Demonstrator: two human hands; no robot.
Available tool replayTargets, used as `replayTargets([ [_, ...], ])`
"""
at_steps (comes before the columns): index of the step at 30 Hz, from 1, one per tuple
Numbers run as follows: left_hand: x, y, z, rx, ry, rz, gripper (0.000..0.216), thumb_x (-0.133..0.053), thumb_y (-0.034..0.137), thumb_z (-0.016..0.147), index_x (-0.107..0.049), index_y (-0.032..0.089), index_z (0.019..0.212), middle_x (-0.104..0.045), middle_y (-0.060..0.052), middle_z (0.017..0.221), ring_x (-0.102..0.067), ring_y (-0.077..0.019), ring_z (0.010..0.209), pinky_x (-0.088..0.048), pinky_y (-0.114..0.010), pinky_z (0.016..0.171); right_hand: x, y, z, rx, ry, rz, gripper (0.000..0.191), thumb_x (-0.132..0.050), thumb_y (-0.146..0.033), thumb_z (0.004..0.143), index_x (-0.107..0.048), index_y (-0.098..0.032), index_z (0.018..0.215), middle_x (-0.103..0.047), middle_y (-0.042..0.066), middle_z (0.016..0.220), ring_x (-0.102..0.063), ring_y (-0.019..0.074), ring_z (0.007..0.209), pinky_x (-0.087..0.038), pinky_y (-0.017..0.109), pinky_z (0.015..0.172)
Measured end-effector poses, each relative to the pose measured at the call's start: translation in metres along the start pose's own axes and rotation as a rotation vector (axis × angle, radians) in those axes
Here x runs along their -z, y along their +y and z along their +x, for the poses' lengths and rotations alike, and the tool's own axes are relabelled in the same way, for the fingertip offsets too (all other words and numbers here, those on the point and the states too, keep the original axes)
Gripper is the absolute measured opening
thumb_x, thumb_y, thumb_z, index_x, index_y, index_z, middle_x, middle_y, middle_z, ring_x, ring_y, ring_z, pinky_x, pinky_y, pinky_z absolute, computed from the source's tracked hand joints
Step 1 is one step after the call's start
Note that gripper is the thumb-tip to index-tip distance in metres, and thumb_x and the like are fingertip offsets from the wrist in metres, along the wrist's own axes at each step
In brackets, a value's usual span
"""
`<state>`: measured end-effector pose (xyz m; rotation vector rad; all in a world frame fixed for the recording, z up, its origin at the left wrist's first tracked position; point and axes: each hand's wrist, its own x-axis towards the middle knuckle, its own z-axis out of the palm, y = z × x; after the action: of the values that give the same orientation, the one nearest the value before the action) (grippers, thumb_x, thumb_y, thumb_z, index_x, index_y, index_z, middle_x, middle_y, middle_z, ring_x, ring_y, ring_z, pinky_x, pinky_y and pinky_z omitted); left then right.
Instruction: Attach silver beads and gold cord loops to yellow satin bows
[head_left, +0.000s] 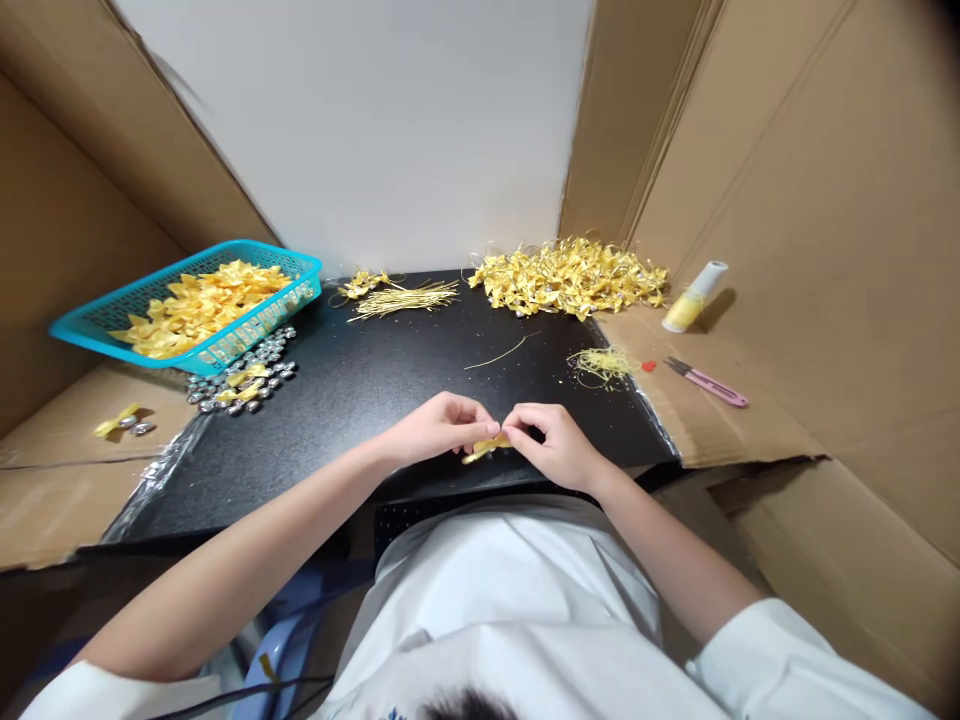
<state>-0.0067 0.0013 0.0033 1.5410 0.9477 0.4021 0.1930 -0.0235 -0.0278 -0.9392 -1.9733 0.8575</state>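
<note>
Near the front edge of the black table [360,400], my left hand [442,425] and my right hand [551,440] meet, thumbs and fingers pinched together. Between them is a small yellow ribbon flower [480,453], partly hidden by the fingertips. Both hands appear closed on it. A single yellow cord [499,355] lies on the table just beyond my hands. Further back is a bundle of cut gold cords [405,300], with a few finished-looking ribbon pieces [365,284] behind it.
A blue basket [307,268] of yellow ribbon flowers stands left, with silver bells [281,370] before it. A pile of ribbon pieces [570,275] is back right. Thread scraps [604,366], pink thread snips [709,383] and a thread spool [694,298] lie right. Cardboard walls [810,230] flank the table.
</note>
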Motion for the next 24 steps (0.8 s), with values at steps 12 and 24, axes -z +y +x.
replayTargets([
  [12, -0.001, -0.005, 0.001, -0.034, -0.111, -0.001, 0.033, -0.068, 0.042, 0.079, -0.071, 0.009, 0.078, -0.057, 0.001, 0.057, -0.045, -0.0062, 0.053, -0.035, -0.017, 0.049, 0.002, 0.000, 0.001, 0.067, -0.130, -0.008, 0.023, -0.044, -0.019, 0.094, -0.053, -0.017, 0.073, -0.055, 0.000, 0.072, -0.051, 0.0114, 0.067, -0.038, 0.023, 0.066],
  [24, -0.007, -0.010, 0.002, -0.086, 0.077, 0.026, 0.039, -0.067, 0.047, 0.078, -0.069, 0.009, 0.083, -0.059, -0.001, 0.063, -0.047, -0.0076, 0.056, -0.035, -0.019, 0.054, -0.001, 0.001, -0.002, -0.094, 0.112, 0.040, 0.021, -0.057, -0.023, 0.087, -0.055, -0.017, 0.066, -0.058, -0.001, 0.065, -0.052, 0.0116, 0.063, -0.039, 0.023, 0.061],
])
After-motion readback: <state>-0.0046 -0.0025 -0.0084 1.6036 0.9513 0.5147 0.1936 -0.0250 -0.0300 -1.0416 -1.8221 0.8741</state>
